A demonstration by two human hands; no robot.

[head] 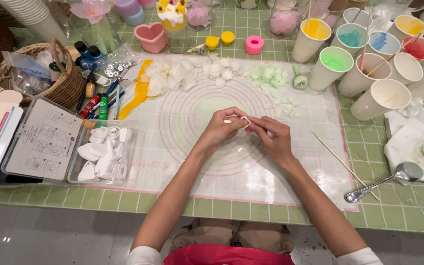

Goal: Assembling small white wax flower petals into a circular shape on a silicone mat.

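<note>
1. Small white petal piece [245,119], thin and curved like a loop or hook, pale and matte, pinched between both hands above the middle of the translucent mat [187,147] with red ring markings.
2. Left hand [223,126]: fingers closed together on the left end of the white petal piece, thumb and forefinger tips pressed against it.
3. Right hand [272,139]: fingers likewise clamped on the piece's right side, knuckles bent, remaining fingers curled under.
4. Both hands touching each other at the fingertips, held just over the mat, well apart from the cups.
5. Beyond the hands, along the mat's far edge: a scatter of white petals [187,73] and a smaller heap of pale green petals [269,74], similar in texture to the held piece.
6. To the right: paper cups [369,64] with yellow, green, blue, red and white contents, some with sticks standing in them.
7. On the green tiled table [398,206] near the right forearm: a wooden skewer [342,163] and a metal spoon [384,181].
8. To the left: a clear tray of white moulds [103,154], a wicker basket [50,73], a pink heart-shaped mould [151,37].
</note>
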